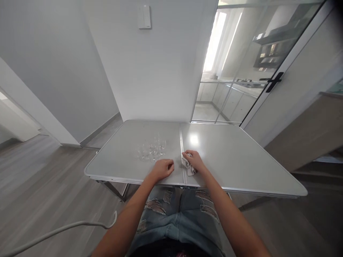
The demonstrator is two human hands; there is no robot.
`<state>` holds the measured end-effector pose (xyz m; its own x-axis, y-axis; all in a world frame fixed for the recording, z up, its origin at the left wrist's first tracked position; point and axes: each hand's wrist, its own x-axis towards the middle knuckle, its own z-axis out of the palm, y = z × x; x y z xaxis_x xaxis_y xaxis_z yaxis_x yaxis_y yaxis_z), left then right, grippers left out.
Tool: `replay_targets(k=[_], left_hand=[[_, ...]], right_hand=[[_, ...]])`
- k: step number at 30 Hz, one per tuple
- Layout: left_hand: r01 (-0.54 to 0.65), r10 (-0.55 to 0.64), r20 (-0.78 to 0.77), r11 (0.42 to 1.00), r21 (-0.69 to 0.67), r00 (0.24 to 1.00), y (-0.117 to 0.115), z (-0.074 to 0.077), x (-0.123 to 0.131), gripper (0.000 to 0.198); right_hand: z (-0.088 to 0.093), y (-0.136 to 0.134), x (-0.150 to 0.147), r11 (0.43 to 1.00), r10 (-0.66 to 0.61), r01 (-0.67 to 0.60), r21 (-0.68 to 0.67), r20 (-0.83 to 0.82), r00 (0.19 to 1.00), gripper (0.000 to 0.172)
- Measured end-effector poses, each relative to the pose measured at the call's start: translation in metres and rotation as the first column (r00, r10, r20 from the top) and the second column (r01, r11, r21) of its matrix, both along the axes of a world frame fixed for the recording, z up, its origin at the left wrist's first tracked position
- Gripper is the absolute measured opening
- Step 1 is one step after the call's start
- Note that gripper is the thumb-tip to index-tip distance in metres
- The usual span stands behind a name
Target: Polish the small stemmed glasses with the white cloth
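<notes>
Currently cloth [189, 168] sits near-centre on table [241, 160], gripped in right hand's [194, 160] closed fingers; left hand [162, 169] rests beside it, curled, apparently empty. Risk: glasses [152, 150] cluster just beyond left hand, and a careless sweep could topple them.

A bright, evenly daylit indoor scene. The strongest light comes from an overexposed window [214, 39] seen through the glass door [249, 64] behind the table [241, 160], on its right side. A white glare spot [194, 139] sits on the table top near its centre seam. Shadows are soft and faint. Wide-angle distortion bends walls and floor outward from the table, and the frame corners look darker and slightly blurred.
</notes>
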<state>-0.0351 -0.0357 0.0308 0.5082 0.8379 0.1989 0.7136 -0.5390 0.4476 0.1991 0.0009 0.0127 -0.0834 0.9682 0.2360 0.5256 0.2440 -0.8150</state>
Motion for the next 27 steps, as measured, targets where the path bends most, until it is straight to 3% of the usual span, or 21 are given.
replay_targets(k=[3,6,12,16,27], left_hand=[[0.010,-0.012,-0.065,0.999,-0.032,0.998,0.021,0.005,0.032,0.041],[-0.011,0.008,-0.114,1.000,-0.028,0.993,0.036,-0.005,0.047,0.041],[0.001,0.009,-0.152,0.998,0.069,0.988,0.039,-0.026,0.045,0.037],[-0.017,0.032,-0.215,0.997,0.071,0.976,0.036,-0.024,0.048,0.038],[-0.037,0.050,-0.213,0.997,0.064,0.976,0.037,-0.026,0.048,0.038]], right_hand=[[-0.001,-0.007,0.024,0.997,0.040,-0.044,-0.065,-0.053,0.998,0.042],[-0.003,-0.010,0.023,0.998,0.056,-0.056,-0.041,0.008,0.998,0.041],[-0.004,-0.011,0.014,0.996,0.078,-0.082,0.020,0.167,0.983,0.039],[-0.005,-0.010,0.017,0.997,0.077,-0.079,0.006,0.164,0.983,0.040],[-0.010,-0.009,0.018,0.997,0.056,-0.062,0.039,0.151,0.987,0.039]])
